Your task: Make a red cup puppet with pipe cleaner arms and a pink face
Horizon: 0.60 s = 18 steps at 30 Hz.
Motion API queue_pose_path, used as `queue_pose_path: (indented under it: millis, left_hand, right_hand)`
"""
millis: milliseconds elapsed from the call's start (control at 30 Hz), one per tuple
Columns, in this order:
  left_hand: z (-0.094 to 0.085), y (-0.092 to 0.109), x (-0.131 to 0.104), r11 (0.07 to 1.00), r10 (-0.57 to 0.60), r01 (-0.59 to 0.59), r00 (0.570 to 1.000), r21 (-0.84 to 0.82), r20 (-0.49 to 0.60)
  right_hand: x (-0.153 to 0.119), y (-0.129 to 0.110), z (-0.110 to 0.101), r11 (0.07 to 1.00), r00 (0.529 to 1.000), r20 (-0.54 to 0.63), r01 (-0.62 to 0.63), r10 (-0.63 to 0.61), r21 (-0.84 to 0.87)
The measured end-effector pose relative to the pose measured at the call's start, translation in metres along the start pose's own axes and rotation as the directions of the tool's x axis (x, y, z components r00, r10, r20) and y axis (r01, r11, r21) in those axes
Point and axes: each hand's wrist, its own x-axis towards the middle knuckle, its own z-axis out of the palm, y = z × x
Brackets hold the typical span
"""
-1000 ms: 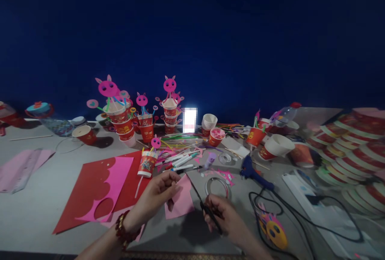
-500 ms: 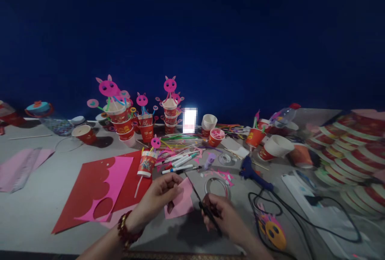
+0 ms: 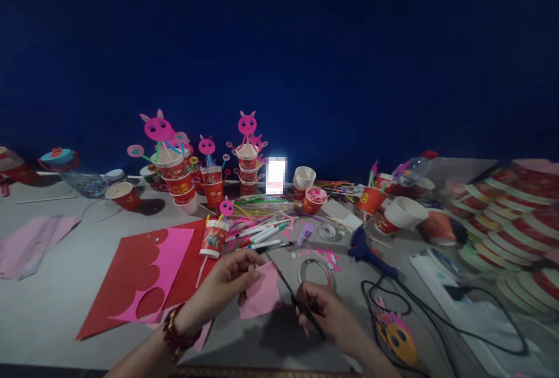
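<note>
A light pink paper piece (image 3: 262, 295) is pinched in my left hand (image 3: 238, 278), near the table's front middle. My right hand (image 3: 321, 308) is closed around the handles of black scissors (image 3: 293, 296), whose blades point up and left, beside the paper's right edge. Whether the blades touch the paper is hard to tell. To the left, a bright pink sheet with round cut-outs (image 3: 174, 255) lies on red card (image 3: 126, 273). A small red cup figure (image 3: 215, 238) stands just beyond my left hand.
Markers (image 3: 266, 235), a glue stick (image 3: 304, 233) and a tape roll (image 3: 315, 273) lie beyond my hands. At right are a blue glue gun (image 3: 371, 254), black cables and stacked cups (image 3: 515, 215). Cup figures (image 3: 174, 174) stand behind.
My left hand has shifted slightly left, and the pink paper has turned a little, showing more of its face. The scissors have moved slightly in my right hand.
</note>
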Motion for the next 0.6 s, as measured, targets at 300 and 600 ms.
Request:
queue_pose_path:
  millis: [300, 600]
  left_hand:
    - [-0.009, 0.001, 0.001, 0.995, 0.034, -0.034, 0.999, 0.096, 0.009]
    - [-0.019, 0.005, 0.001, 0.948, 0.158, -0.145, 0.987, 0.285, -0.024]
  right_hand:
    - [-0.003, -0.006, -0.002, 1.0, 0.999, 0.032, -0.012, 0.013, -0.012]
    - [-0.004, -0.008, -0.003, 0.998, 0.999, 0.043, 0.0, 0.002, -0.056]
